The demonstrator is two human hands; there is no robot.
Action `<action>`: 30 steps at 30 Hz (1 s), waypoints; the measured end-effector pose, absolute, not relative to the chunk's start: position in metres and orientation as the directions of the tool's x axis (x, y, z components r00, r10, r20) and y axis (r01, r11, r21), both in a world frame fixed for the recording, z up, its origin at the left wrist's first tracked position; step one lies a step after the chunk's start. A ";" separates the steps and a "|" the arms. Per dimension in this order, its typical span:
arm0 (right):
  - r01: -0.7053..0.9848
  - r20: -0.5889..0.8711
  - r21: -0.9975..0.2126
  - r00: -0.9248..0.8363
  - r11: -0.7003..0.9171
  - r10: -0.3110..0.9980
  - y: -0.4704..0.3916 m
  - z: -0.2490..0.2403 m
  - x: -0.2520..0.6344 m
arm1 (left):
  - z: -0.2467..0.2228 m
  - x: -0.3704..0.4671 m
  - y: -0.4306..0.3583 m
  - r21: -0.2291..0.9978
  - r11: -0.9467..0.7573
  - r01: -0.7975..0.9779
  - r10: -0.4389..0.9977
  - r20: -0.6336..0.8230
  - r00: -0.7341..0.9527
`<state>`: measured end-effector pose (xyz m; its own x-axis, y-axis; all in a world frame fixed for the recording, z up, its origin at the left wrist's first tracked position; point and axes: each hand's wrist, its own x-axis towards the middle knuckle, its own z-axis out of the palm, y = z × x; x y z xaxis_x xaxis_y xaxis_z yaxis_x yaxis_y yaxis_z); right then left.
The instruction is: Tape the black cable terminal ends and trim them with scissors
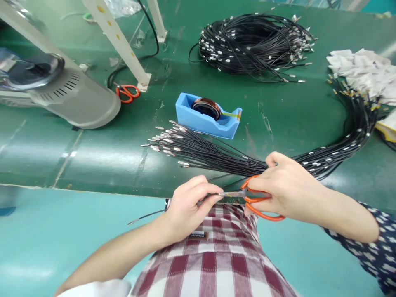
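Note:
My right hand (278,185) is closed around a pair of orange-handled scissors (262,206), blades pointing left. At the blade tips, my left hand (192,206) pinches a thin black cable (151,215), one end of which sticks out to the left below the table edge. The exact spot between the blades and my left fingertips is too small to make out. Just beyond both hands lies a bundle of black cables (213,156) with metal ends at the left and white tags at the right. Part of this bundle passes behind my right hand.
A blue tape dispenser (207,123) with amber tape stands behind the bundle. Farther back is a coil of black cables (253,45). White wrappings (365,74) cover cable ends at right. At left are a grey machine (83,95), a second pair of scissors (128,93) and white posts (120,45).

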<state>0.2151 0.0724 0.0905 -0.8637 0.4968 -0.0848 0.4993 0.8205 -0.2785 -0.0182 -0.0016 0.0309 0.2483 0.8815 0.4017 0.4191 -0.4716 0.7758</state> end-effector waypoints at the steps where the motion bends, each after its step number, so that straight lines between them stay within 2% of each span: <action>1: 0.491 -0.087 -0.272 -0.869 0.828 0.486 0.072 0.091 0.215 | 0.030 -0.018 -0.002 0.773 -0.480 0.414 0.877 0.411 0.249; 6: 0.435 -0.074 -0.288 -0.898 0.853 0.433 0.072 0.086 0.217 | 0.025 -0.021 -0.003 0.749 -0.538 0.387 0.843 0.472 0.259; 8: 0.459 -0.098 -0.369 -0.884 0.808 0.457 0.073 0.080 0.218 | 0.023 -0.022 -0.003 0.738 -0.559 0.378 0.829 0.492 0.265; 11: 0.529 -0.220 -0.514 -0.842 0.675 0.493 0.073 0.073 0.216 | 0.022 -0.024 -0.002 0.720 -0.589 0.367 0.808 0.515 0.285; 14: 0.549 -0.271 -0.570 -0.828 0.612 0.491 0.074 0.072 0.214 | 0.024 -0.024 -0.001 0.734 -0.568 0.372 0.823 0.492 0.284; 21: 0.528 -0.189 -0.471 -0.843 0.707 0.504 0.075 0.085 0.213 | 0.025 -0.024 -0.001 0.755 -0.534 0.381 0.844 0.452 0.287; 27: 0.489 -0.096 -0.297 -0.870 0.820 0.484 0.072 0.089 0.212 | 0.024 -0.024 -0.001 0.763 -0.522 0.380 0.850 0.434 0.297; 30: 0.463 -0.086 -0.265 -0.885 0.846 0.457 0.072 0.089 0.211 | 0.024 -0.025 -0.001 0.764 -0.523 0.379 0.850 0.437 0.292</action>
